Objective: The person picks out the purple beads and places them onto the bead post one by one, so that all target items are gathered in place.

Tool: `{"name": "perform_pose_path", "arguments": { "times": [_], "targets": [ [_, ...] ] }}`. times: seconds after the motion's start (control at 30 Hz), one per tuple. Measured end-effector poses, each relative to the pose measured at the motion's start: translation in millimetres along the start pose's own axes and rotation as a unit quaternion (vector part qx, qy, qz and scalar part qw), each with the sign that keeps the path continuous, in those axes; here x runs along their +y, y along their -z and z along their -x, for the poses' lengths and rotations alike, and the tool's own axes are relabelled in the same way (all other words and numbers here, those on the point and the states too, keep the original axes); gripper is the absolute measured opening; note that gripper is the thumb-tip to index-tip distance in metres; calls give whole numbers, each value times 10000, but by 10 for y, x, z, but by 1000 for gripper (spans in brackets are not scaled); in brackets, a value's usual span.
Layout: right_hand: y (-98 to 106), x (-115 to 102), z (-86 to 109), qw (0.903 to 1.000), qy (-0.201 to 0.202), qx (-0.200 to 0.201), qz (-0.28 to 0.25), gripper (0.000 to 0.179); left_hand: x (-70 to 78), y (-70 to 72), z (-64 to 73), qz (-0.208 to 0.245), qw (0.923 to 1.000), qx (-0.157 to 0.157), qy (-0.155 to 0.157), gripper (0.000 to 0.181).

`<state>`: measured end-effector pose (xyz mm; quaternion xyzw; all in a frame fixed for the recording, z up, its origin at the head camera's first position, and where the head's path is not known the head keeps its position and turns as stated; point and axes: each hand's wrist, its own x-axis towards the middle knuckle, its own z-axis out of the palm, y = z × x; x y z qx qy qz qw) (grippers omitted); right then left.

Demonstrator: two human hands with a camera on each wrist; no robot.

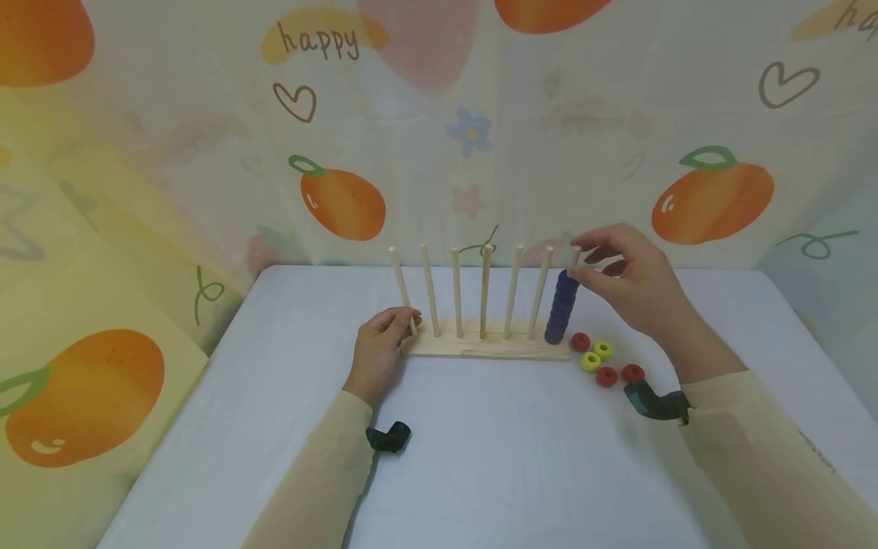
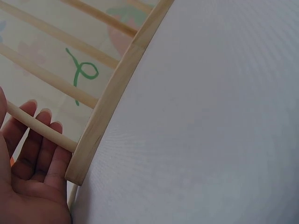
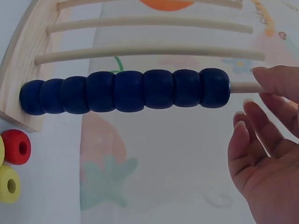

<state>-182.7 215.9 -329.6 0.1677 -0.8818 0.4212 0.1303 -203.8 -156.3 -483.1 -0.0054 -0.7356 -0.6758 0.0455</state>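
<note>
A pale wooden peg stand (image 1: 480, 348) with several upright pegs sits on the table. My left hand (image 1: 382, 335) grips the leftmost peg low down, near its base; in the left wrist view the fingers (image 2: 46, 126) lie behind that peg. Blue beads (image 3: 128, 91) fill most of the rightmost peg in a stack. My right hand (image 1: 627, 271) is at the bare tip of that peg, thumb and index finger spread around it just above the top bead. No loose bead shows between these fingers. The other pegs are bare.
Three red beads (image 1: 607, 377) and two yellow beads (image 1: 591, 361) lie loose on the white tabletop (image 1: 480, 457), close to the stand's right end. A printed curtain (image 1: 425, 152) hangs behind the table. Dark mounts (image 1: 389, 437) are on both wrists.
</note>
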Motion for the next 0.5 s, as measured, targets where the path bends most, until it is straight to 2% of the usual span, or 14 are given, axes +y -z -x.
{"name": "perform_pose_path", "arguments": {
  "times": [0.3,0.5],
  "targets": [
    [-59,142,119,9994,-292,-133,106,34,-76,26,-29,-47,10000,-1,-37,36],
    [-45,269,258,9990,-357,-198,170,32,-153,2,-123,66,9999,-115,-38,33]
  ]
}}
